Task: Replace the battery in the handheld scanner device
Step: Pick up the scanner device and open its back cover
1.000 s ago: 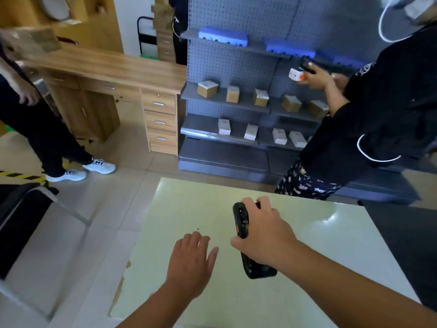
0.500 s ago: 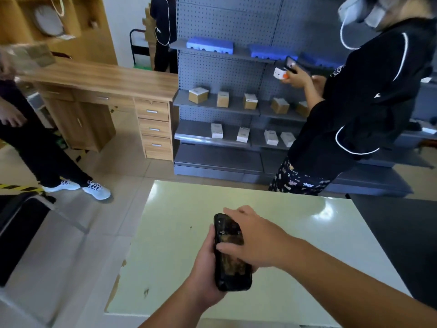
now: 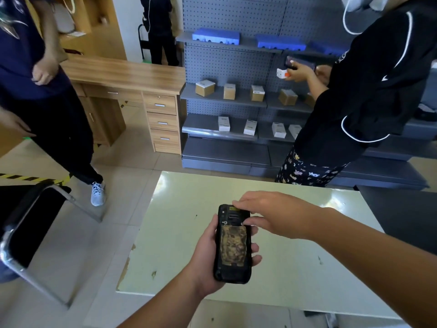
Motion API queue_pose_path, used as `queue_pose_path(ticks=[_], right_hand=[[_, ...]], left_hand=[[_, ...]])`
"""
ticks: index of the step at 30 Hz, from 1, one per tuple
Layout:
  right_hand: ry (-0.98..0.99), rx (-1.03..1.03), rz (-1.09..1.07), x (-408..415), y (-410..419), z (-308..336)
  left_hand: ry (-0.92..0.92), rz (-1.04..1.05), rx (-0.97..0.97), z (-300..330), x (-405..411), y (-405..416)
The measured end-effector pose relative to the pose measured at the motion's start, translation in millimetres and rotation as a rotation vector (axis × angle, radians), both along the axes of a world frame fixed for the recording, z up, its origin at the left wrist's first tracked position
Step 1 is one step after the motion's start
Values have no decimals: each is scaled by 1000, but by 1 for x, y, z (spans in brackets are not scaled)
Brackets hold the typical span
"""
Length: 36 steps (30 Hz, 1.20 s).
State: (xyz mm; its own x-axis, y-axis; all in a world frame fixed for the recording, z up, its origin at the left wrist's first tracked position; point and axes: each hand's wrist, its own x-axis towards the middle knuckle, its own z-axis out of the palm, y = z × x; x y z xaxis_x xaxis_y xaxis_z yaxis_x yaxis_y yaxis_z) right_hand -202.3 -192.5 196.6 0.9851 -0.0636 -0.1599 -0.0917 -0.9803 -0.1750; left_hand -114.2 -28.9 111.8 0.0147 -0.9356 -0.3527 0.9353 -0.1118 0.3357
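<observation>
The black handheld scanner (image 3: 233,243) lies back side up in my left hand (image 3: 208,256), held above the pale green table (image 3: 295,268). Its rear shows a worn, yellowish-brown panel in the middle and small dark slots near the top end. My left fingers wrap around its right edge. My right hand (image 3: 272,215) reaches in from the right, fingertips resting on the scanner's top end, thumb touching the upper right corner of the worn panel.
A person in black (image 3: 369,95) stands just beyond the table's far right, holding a device by the grey shelves (image 3: 224,95) of small boxes. Another person (image 3: 47,110) stands on the left near a wooden desk (image 3: 132,74). A metal chair (image 3: 30,233) sits at my left.
The scanner went from my right hand on the table into my left hand, turned back side up. My right hand let go of its body and now touches the top end.
</observation>
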Motion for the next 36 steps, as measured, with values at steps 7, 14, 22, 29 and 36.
queue_pose_path(ticks=[7,14,22,29,36], right_hand=[[-109,-168,173,1,-7,-1],[-269,204,-189,6,21,5],[-254,165,-259,15,51,-12],[-307,180,-278,22,63,-24],[-516,337,-433,21,78,-47]], left_hand=[[39,-63,-26,11,-12,9],[-24,23,-11,13,-15,6],[-39,143,73,11,-15,13],[-59,194,153,6,-13,18],[-91,206,247,3,-12,19]])
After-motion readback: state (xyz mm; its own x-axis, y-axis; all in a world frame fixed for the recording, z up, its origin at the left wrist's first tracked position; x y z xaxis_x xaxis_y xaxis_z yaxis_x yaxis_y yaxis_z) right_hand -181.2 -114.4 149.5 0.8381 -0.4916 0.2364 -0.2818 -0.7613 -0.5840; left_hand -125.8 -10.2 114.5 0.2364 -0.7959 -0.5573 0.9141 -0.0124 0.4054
